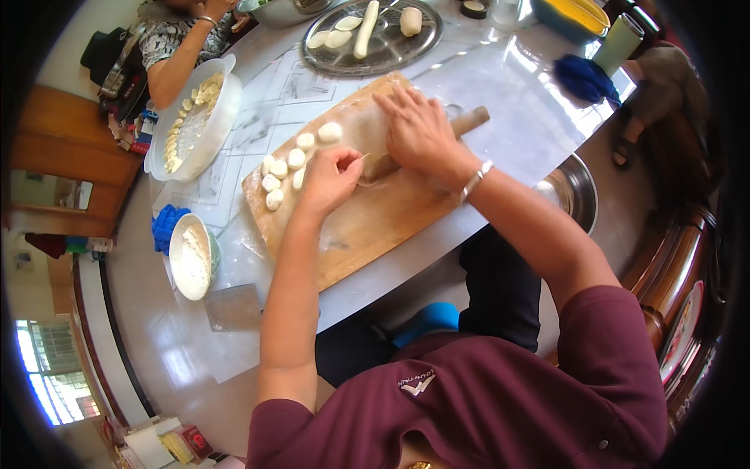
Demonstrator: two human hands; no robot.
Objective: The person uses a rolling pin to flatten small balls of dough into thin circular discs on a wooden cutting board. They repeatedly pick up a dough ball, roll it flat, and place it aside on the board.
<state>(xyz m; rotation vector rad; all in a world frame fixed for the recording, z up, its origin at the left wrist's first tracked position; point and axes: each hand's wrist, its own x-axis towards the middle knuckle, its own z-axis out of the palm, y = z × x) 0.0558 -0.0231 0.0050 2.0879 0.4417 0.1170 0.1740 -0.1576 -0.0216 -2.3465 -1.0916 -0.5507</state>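
Note:
A wooden rolling pin lies across a floured wooden board. My right hand presses on the pin with its palm, fingers stretched out over the board. Between the thumb and fingertips of my left hand is the edge of a thin dough wrapper; the rest of it is mostly hidden by the hand and the pin. Several small dough pieces sit on the board to the left, one partly hidden behind my left hand.
A bowl of flour and a flat scraper stand left of the board. Beyond are a white tray of shaped dough pieces and a round metal tray with a dough roll and wrappers. A person sits across the table.

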